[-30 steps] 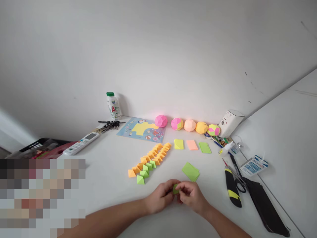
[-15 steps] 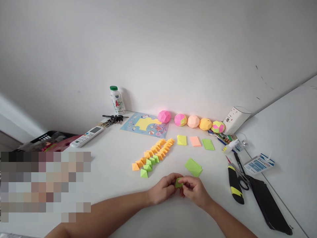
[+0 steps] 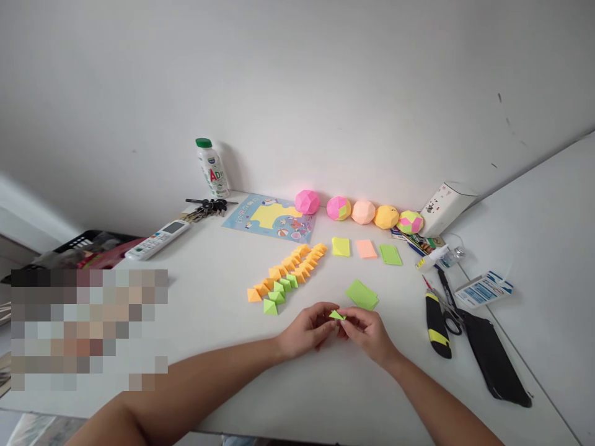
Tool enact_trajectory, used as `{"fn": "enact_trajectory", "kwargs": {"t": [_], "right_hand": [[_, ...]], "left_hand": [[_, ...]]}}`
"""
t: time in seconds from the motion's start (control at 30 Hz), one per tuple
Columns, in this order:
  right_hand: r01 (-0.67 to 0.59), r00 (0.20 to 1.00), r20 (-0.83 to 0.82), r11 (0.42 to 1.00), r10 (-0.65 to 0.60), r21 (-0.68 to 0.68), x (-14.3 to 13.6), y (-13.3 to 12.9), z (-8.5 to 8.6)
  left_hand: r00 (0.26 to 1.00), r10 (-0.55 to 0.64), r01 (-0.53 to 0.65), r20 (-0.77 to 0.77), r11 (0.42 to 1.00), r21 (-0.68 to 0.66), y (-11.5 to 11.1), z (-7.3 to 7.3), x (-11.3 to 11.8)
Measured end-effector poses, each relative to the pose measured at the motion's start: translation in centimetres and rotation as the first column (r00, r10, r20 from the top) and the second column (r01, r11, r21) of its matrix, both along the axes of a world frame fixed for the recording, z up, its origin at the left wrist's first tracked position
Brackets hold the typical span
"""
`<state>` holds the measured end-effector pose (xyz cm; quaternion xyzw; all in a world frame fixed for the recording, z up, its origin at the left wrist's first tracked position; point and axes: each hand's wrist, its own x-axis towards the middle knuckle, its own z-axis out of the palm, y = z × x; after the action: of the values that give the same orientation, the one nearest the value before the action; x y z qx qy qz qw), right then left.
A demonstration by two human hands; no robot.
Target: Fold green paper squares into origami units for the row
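Observation:
Between my fingertips is a small green paper piece [image 3: 336,315], partly folded, showing a pointed shape. My left hand [image 3: 310,331] pinches it from the left and my right hand [image 3: 365,332] from the right; some fingertips are hidden behind the paper and each other. Just beyond my right hand lies a stack of green paper sheets [image 3: 362,294]. Left of it, folded green paper pieces [image 3: 270,306] stand in a short row beside rows of folded orange paper pieces [image 3: 275,273].
Small stacks of yellow [image 3: 341,246], peach [image 3: 366,249] and green paper [image 3: 390,254] lie farther back, before several faceted paper balls [image 3: 363,212]. At right are a utility knife [image 3: 437,325], scissors [image 3: 452,322] and black pouch [image 3: 495,359]. A remote [image 3: 158,240] and bottle [image 3: 212,168] stand left.
The green paper in my fingers has turned from a flat face to a pointed folded shape. The whole view has tilted, so the table sits higher and its near edge shows.

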<state>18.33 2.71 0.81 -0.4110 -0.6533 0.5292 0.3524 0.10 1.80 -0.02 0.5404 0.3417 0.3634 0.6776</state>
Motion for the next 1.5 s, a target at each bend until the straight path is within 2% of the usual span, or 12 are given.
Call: {"fn": "enact_trajectory", "kwargs": {"t": [0.13, 0.37, 0.5, 0.6, 0.67, 0.8, 1.0, 1.2, 1.3, 1.37, 1.43, 1.5], "right_hand": [[0.03, 0.998, 0.053, 0.999, -0.031, 0.025, 0.2, 0.1, -0.1], [0.04, 0.984, 0.155, 0.964, -0.083, 0.263, 0.3, 0.5, 0.1], [0.077, 0.994, 0.063, 0.988, -0.086, 0.133, 0.0, 0.6, -0.1], [0.041, 0.999, 0.004, 0.999, -0.041, -0.01, -0.1, 0.5, 0.1], [0.024, 1.0, 0.017, 0.999, -0.023, -0.041, -0.2, 0.3, 0.3], [0.017, 0.999, 0.041, 1.0, -0.016, -0.013, -0.2, 0.1, 0.5], [-0.012, 0.999, 0.053, 0.989, 0.005, 0.147, -0.1, 0.3, 0.6], [0.045, 0.998, 0.026, 0.992, -0.048, 0.114, 0.2, 0.6, 0.2], [0.095, 0.994, 0.04, 0.986, -0.101, 0.137, 0.9, 1.3, 0.3], [0.145, 0.985, 0.067, 0.973, -0.159, 0.18, 1.2, 2.4, 0.7], [0.164, 0.969, 0.144, 0.957, -0.202, 0.237, 1.2, 4.0, 1.4], [0.155, 0.937, 0.248, 0.931, -0.244, 0.331, 0.8, 6.3, 2.0]], "left_hand": [[0.999, 0.037, -0.037, -0.002, 0.999, -0.014, 0.1, -0.1, 0.0], [0.996, 0.085, -0.083, 0.015, 0.994, -0.075, 0.2, -0.2, 0.1], [0.993, 0.107, -0.103, 0.042, 0.99, -0.098, 0.3, -0.4, 0.2], [0.992, 0.111, -0.104, 0.056, 0.988, -0.113, 0.3, -0.3, 0.1], [0.992, 0.113, -0.107, 0.048, 0.988, -0.112, 0.3, -0.1, 0.1], [0.993, 0.119, -0.116, 0.015, 0.988, -0.103, 0.3, 0.1, 0.1], [0.989, 0.15, -0.147, 0.017, 0.981, -0.126, 0.5, -0.1, 0.1], [0.984, 0.175, -0.169, 0.034, 0.975, -0.142, 0.5, -0.2, 0.5], [0.97, 0.229, -0.23, -0.082, 0.973, -0.001, 0.1, 0.0, 0.6], [0.946, 0.26, -0.198, -0.193, 0.936, 0.29, -0.4, 0.1, 0.6], [0.916, 0.214, 0.033, -0.341, 0.804, 0.594, -0.9, -0.1, 0.4], [0.827, 0.159, 0.327, -0.54, 0.646, 0.69, -1.4, -0.1, 0.3]]}}
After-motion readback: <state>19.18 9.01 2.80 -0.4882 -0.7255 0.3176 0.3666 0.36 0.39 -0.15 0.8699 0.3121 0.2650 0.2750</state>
